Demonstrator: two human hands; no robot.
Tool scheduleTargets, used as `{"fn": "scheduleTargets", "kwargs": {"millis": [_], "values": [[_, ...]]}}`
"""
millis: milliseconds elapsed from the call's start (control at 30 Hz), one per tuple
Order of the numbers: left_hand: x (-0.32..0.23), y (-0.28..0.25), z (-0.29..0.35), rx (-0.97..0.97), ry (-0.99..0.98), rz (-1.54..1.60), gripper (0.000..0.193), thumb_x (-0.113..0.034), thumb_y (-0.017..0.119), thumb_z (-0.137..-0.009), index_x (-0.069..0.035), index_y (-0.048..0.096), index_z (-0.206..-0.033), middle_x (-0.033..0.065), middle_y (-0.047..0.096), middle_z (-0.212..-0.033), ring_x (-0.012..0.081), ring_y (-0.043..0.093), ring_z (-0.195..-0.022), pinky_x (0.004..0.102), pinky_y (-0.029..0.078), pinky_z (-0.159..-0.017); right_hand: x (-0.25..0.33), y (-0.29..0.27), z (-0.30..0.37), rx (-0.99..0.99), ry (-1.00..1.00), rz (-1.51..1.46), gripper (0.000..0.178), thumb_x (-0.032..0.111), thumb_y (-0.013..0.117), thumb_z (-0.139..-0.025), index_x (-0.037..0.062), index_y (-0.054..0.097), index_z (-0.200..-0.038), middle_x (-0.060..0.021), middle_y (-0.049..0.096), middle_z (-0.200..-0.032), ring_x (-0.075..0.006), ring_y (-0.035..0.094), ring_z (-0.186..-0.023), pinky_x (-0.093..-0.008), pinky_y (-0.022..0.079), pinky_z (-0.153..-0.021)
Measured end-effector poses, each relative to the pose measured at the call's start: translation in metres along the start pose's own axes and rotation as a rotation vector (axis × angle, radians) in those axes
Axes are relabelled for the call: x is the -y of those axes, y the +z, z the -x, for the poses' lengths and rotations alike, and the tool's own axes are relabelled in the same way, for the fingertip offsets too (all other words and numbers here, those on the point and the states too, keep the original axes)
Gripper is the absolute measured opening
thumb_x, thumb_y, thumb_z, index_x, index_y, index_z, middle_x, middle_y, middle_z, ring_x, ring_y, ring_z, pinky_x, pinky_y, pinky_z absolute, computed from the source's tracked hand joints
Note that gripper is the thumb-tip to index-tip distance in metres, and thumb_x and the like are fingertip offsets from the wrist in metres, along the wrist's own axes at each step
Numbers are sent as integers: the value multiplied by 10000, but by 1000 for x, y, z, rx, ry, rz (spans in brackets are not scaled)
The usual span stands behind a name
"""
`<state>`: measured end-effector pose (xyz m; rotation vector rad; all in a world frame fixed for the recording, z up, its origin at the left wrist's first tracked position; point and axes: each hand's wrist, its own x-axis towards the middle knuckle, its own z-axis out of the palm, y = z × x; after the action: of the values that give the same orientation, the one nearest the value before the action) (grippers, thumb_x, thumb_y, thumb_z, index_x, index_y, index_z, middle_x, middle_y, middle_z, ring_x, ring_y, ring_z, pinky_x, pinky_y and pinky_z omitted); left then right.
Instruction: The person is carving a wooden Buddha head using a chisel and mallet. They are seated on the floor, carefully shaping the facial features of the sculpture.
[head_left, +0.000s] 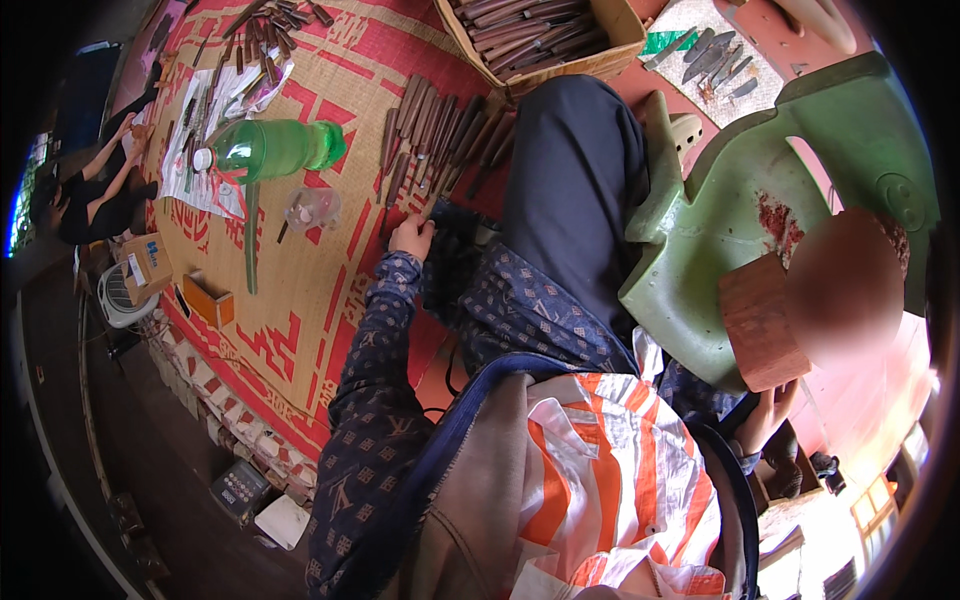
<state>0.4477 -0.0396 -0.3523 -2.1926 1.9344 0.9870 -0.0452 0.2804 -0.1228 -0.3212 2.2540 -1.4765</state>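
My left hand [412,238] rests at the near end of a row of wooden-handled carving chisels [425,130] on the mat. Its fingers are curled together, and what they hold, if anything, is too small to make out. On the right, a reddish-brown wooden block [765,325] leans over the seat of a green plastic chair [690,270]. A blurred round shape covers its far end. My right hand [768,412] grips the block's near lower edge, with the fingers partly hidden beneath it. Reddish wood shavings [778,225] lie on the chair.
A green plastic bottle [270,148] lies near a clear cup [313,208] on the patterned mat [285,330]. Beyond my knee stands a cardboard box [620,50] of wooden handles. Blades lie on a white sheet [735,75]. Another person [95,195] sits at far left.
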Motion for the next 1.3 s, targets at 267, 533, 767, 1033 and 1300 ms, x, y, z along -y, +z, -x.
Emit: {"fn": "scheduleTargets", "kwargs": {"millis": [267,533,767,1033,1300], "values": [[-16,-19,3,-198,-207,-233,328,-344,616,-912,-25,612,-992,233,698,-876,389,693,-828,492,558,-731,3,-1,-2,31,-15,62,526,95,593,-948,-24,393,-1420,-130,487,-1365,-216,468,-1238,-341,343,-1052],[-10,-4,-10,-70,-338,851,283,-210,653,-916,-19,490,-1046,129,678,-793,213,682,-625,310,550,-523,7,2,-3,63,-15,80,536,120,599,-939,-22,404,-1418,-123,482,-1384,-221,457,-1256,-344,331,-1059],[-16,-18,-46,-287,-142,743,178,-163,623,-914,12,639,-942,69,666,-735,140,632,-550,270,503,-468,6,0,-4,72,-26,111,533,104,588,-937,-17,403,-1422,-122,480,-1390,-219,459,-1256,-337,334,-1056],[-33,-38,-88,-211,10,767,143,-124,669,-886,0,681,-956,47,661,-702,102,617,-585,262,494,-504,3,-3,-7,57,13,90,515,91,588,-932,-15,419,-1407,-119,491,-1376,-211,476,-1233,-328,351,-1039],[-81,-4,-67,100,226,110,231,-250,743,-804,-81,740,-962,153,719,-927,324,689,-898,403,537,-811,-9,-18,-12,68,17,135,506,97,584,-935,-17,423,-1402,-119,510,-1354,-203,496,-1203,-322,370,-1018]]}}
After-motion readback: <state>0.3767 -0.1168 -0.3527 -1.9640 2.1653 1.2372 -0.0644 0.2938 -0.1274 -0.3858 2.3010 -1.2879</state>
